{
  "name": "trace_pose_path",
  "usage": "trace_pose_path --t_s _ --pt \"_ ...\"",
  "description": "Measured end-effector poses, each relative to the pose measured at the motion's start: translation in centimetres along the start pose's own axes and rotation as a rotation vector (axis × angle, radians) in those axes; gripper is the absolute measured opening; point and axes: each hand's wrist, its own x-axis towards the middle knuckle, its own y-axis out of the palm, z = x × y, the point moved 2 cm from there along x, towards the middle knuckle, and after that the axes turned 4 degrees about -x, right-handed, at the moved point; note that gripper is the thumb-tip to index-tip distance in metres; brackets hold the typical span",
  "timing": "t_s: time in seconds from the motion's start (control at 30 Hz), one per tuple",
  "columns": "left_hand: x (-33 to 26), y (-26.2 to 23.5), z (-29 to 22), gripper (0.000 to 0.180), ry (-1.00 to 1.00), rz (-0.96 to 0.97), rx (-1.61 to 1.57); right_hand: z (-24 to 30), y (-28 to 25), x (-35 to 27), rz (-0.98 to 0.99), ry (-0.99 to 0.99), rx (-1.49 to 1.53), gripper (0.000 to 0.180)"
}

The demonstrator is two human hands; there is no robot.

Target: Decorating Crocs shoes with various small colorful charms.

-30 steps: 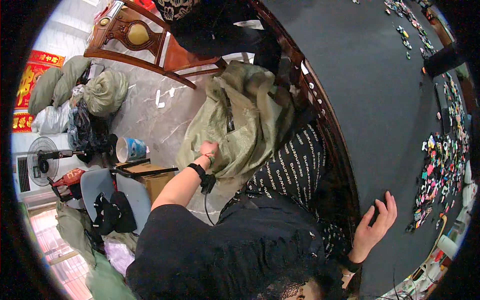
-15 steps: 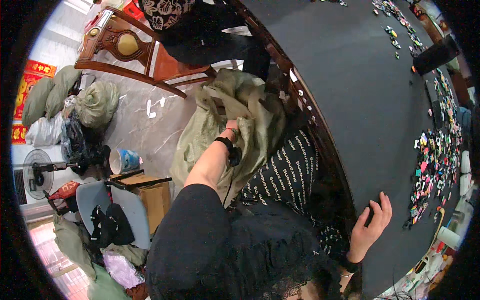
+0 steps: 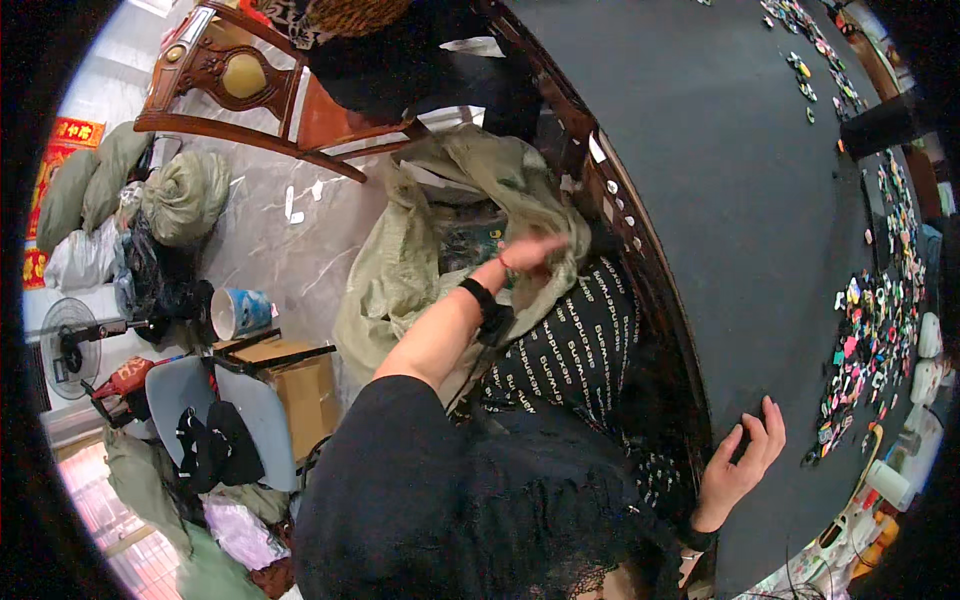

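My left hand [image 3: 535, 252] is at the mouth of a large olive-green woven sack [image 3: 385, 290] on the floor. Its fingers are smeared by motion near the sack's right rim, so their grip does not show. Inside the sack, dark contents [image 3: 468, 240] with clear, shiny wrapping are partly visible. My right hand [image 3: 742, 465] rests open at the near edge of the dark table [image 3: 670, 210], fingers apart and holding nothing. Farther right on that table lies a spread of small, many-coloured flat pieces [image 3: 870, 350].
A carved wooden chair [image 3: 225, 85] holds a seated person in dark clothes [image 3: 400, 70]. To the left are tied sacks [image 3: 185, 198], a fan [image 3: 72, 347], a blue-and-white bucket [image 3: 240, 312], a cardboard box [image 3: 308, 405] and a grey chair [image 3: 180, 395]. A dark post [image 3: 880, 128] stands on the table's far side.
My left hand has come up from deep in the sack and moved right to its rim. The sack's mouth now gapes wider, showing its contents. My right hand stays nearly still.
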Motion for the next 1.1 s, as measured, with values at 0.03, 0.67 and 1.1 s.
trace_pose_path --t_s 0.03,0.67,1.1 --pt "8.4 1.6 -10.2 0.033 -0.514 -0.138 -0.831 -2.2 -0.1 -0.5 -0.019 0.06 -0.187 0.016" --pt "-0.8 3.9 8.6 0.129 -0.92 0.081 0.13 -0.8 -0.2 0.1 -0.003 0.14 -0.164 0.023" --pt "-4.6 0.7 9.2 0.059 -0.771 0.006 0.358 -0.9 -1.4 -0.2 -0.124 0.082 -0.133 0.018"
